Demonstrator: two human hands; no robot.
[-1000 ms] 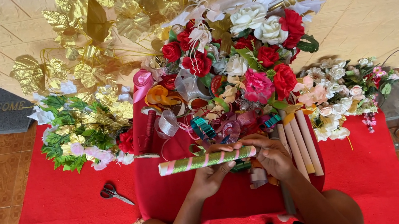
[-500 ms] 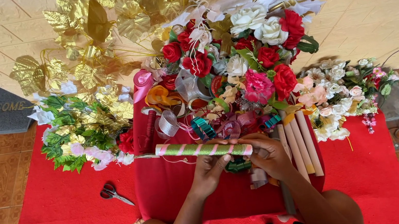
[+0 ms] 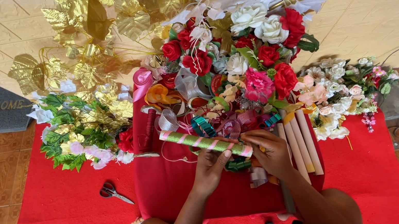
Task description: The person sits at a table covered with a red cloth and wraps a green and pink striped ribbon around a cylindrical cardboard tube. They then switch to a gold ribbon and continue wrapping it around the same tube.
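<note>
Striped tube [image 3: 203, 143] (in both hands)

Both forearms stretched forward and converging. Left hand [image 3: 210, 163] curled, fingers closed in a grip, thumb on top. Right hand [image 3: 269, 150] just beside, fingertips pinched together, knuckles upward, wrist slightly bent.

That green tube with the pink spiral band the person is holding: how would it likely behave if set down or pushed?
The green tube looks round and straight, so it would probably roll on the red cloth if nudged sideways. It spans between the left hand and right hand without sagging, so it is likely stiff. Plain tubes beside it suggest hollow card, probably light.
</note>
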